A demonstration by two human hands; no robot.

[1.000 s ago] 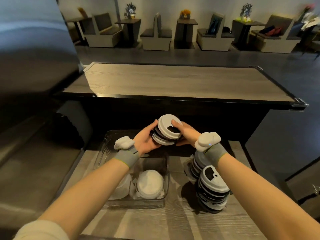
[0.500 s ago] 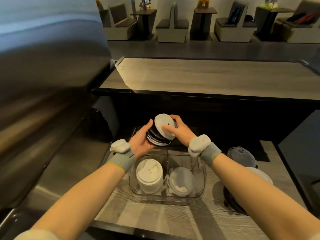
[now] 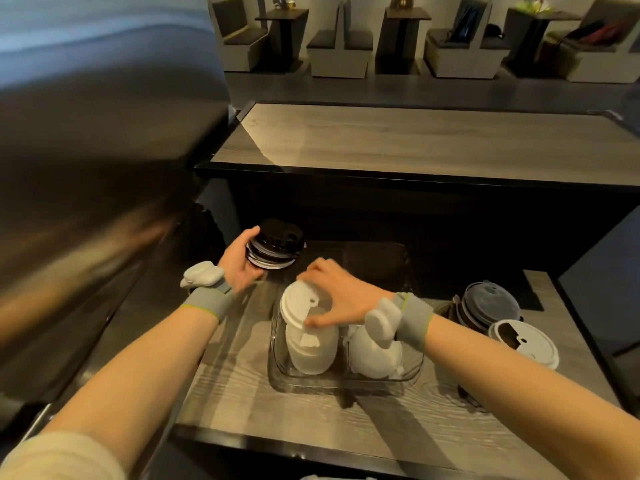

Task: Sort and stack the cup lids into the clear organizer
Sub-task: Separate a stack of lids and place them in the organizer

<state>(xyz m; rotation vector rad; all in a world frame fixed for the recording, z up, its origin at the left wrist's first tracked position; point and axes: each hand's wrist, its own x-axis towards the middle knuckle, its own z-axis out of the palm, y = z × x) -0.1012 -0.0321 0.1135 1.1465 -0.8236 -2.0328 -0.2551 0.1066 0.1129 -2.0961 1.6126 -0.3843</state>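
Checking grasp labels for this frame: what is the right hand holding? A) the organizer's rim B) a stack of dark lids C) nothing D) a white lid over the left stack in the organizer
D: the right hand pinches a white lid just above the white stack in the organizer; the left hand has the dark stack.

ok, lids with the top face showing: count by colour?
White: 4 (white lid in right hand; left stack top and right stack top in organizer; counter white lid)
Black: 1 (black lid topping held stack in left hand)
Grey: 1 (grey lid)
Total: 6; lids underneath can't be counted.
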